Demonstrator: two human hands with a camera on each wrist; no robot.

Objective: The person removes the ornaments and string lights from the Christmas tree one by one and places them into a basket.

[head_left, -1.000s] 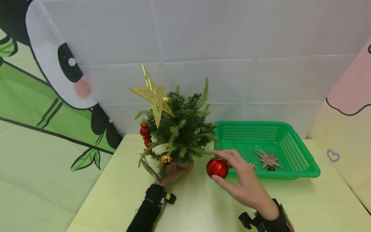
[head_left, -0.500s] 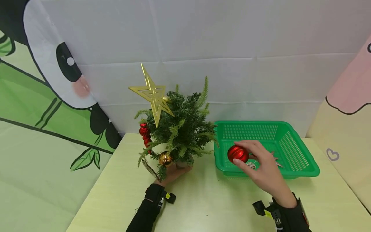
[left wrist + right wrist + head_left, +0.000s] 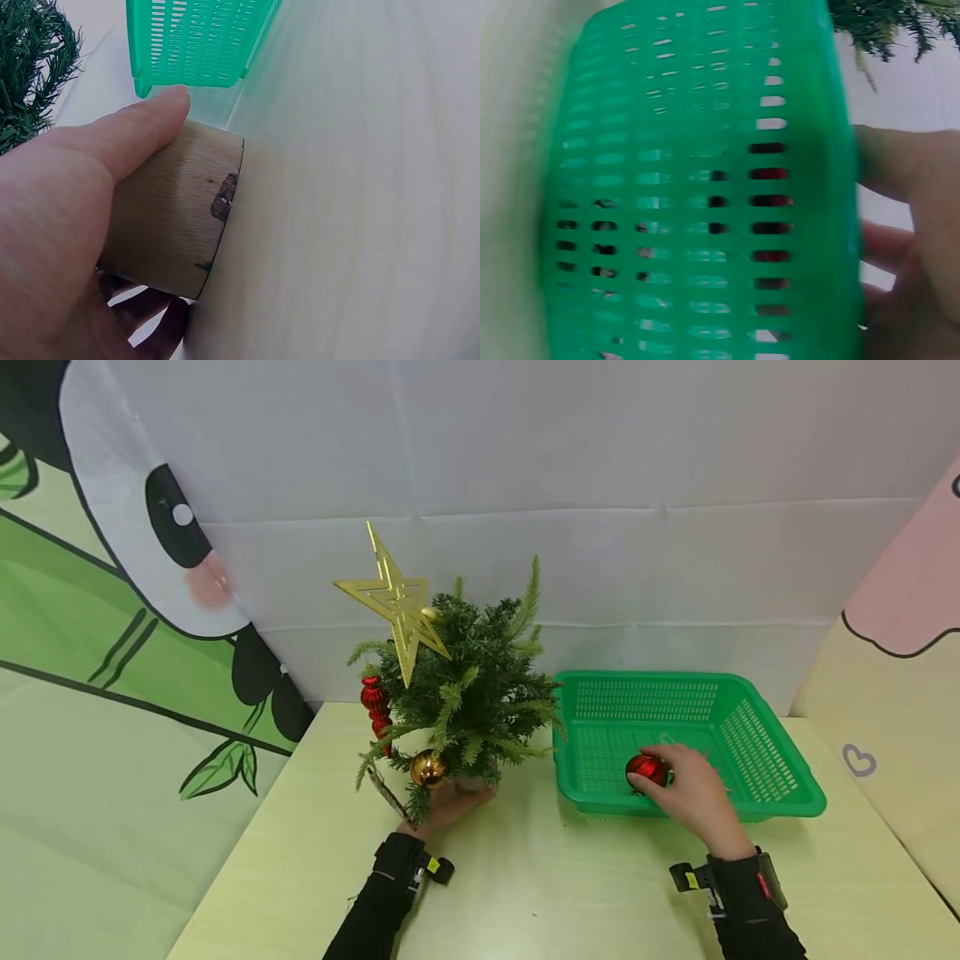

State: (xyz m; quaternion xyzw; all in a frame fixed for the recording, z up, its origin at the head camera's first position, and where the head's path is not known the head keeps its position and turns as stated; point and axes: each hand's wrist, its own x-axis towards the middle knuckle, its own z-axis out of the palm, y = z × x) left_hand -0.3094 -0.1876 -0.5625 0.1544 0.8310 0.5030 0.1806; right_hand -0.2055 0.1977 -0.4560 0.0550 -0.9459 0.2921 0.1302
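The right hand (image 3: 699,795) pinches the red ball (image 3: 646,771) behind the green basket's near wall (image 3: 611,805); left hand (image 3: 64,176) grips the wooden base (image 3: 176,206)

No words or numbers are reading clearly from where I'm standing. Toward four o'clock, a red tag (image 3: 763,884) is showing on the right wrist strap (image 3: 738,889), any lettering blurring beyond reading. A drawn heart sign (image 3: 859,760) is standing out just past three o'clock on the pale printed backdrop (image 3: 877,710).
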